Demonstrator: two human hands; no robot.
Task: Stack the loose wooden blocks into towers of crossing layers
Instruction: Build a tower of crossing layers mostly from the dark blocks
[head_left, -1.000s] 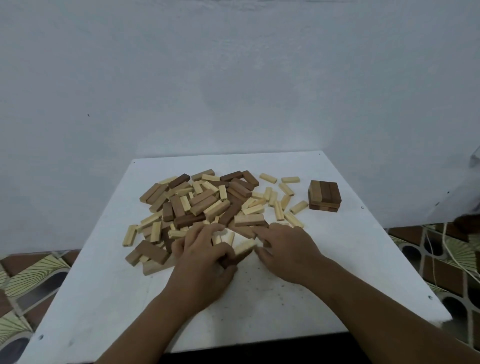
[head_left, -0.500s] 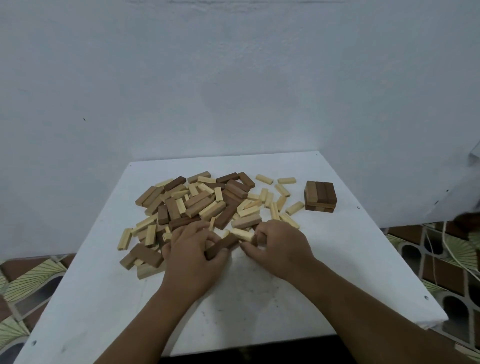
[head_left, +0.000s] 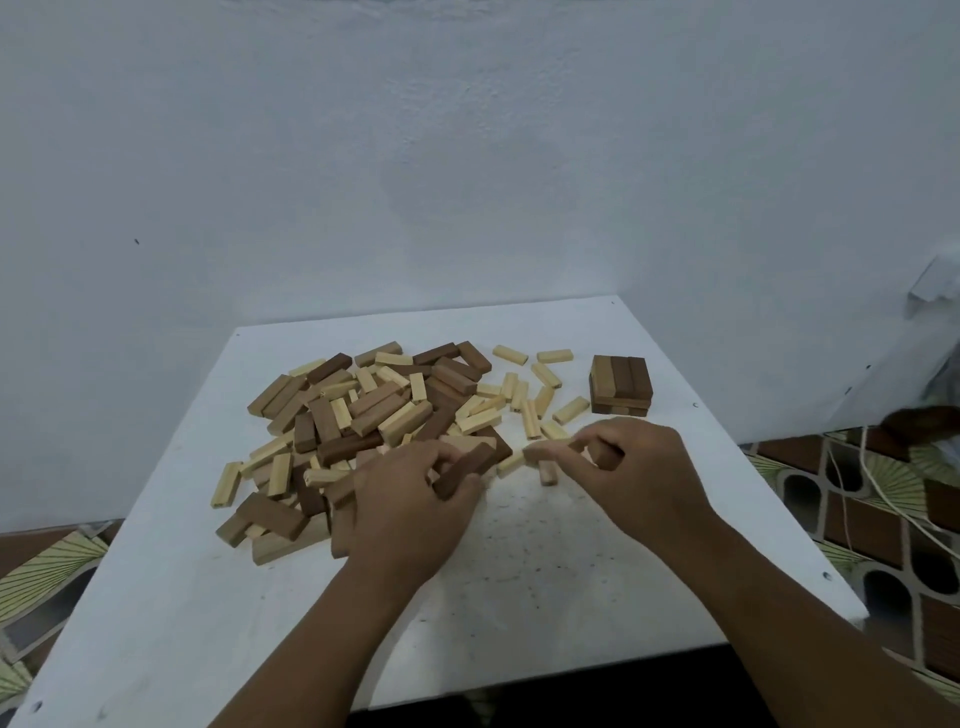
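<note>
A heap of loose light and dark wooden blocks (head_left: 374, 410) covers the middle and left of the white table (head_left: 571, 561). A short tower (head_left: 621, 385) of two crossing layers of dark blocks stands at the far right. My left hand (head_left: 410, 509) grips a dark brown block (head_left: 465, 470) at the heap's near edge. My right hand (head_left: 639, 478) holds a brown block (head_left: 550, 451) between thumb and fingers, just above the table; another block end (head_left: 602, 457) shows inside its curled fingers.
Several small pale blocks (head_left: 540, 395) lie scattered between the heap and the tower. The table's near and right edges drop to a patterned tile floor (head_left: 883, 499) with a white cord (head_left: 857, 488). A pale wall rises behind.
Both hands lifted blocks out of the heap's near edge. My right hand moved right with its block, and my left hand raised the dark block.
</note>
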